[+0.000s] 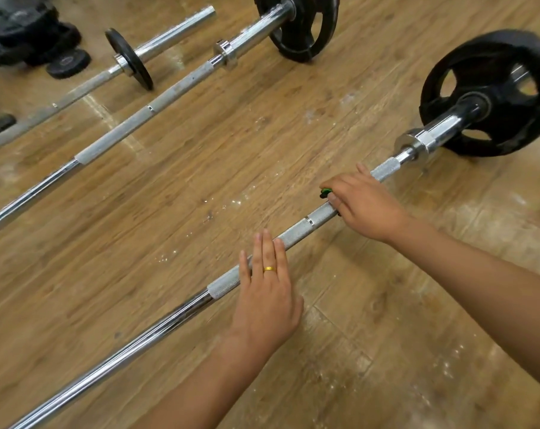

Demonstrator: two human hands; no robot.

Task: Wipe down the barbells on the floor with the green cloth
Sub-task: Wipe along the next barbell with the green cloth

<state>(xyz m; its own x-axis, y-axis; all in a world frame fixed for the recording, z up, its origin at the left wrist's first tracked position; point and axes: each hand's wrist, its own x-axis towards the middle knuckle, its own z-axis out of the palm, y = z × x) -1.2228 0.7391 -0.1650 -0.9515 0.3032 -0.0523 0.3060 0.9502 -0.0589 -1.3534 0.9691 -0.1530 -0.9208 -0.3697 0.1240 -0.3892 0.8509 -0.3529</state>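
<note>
Curling over the near bar [306, 226], the right grip [367, 205] is closed on the green cloth [326, 192]. The cloth shows only as a tuft at the fingertips, against the knurled shaft, toward the black plate [491, 94]. The left grip [267, 301] lies open, straight fingers flat on the same bar. A middle bar [132, 122] and a far bar [86, 85] lie well apart on the floor [231, 168].

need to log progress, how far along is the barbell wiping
Done: no bar can be called finished by looks alone. In hand: the right hand holds the green cloth on the nearest barbell, near its plate; the left hand rests flat on it. Left: the middle barbell and far barbell, both untouched.
</note>
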